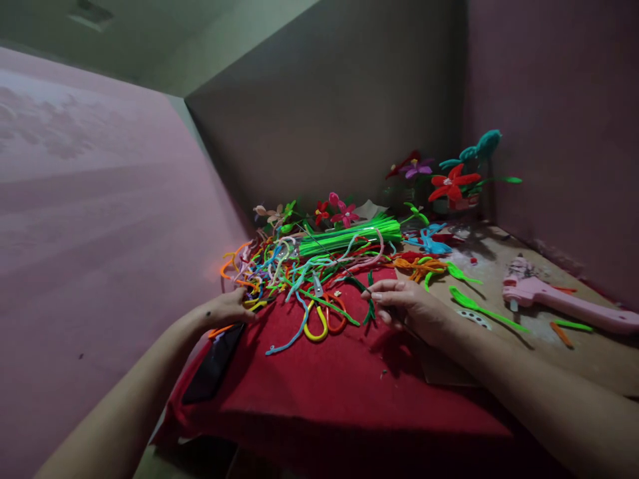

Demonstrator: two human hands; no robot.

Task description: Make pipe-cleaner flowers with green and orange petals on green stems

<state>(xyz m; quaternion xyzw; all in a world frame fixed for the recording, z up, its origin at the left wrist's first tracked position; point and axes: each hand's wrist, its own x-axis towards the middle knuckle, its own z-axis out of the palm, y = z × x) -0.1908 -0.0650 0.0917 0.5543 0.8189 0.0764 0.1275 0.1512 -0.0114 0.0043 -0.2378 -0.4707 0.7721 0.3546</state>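
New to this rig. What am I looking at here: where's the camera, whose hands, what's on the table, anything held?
No machine here: one camera on a person's head looks forward and down at their own bare hands. The left hand rests at the edge of a tangled pile of coloured pipe cleaners on a red felt cloth. The right hand pinches a dark green pipe cleaner. Nearby are a pink glue gun, a black phone and pipe-cleaner flowers.
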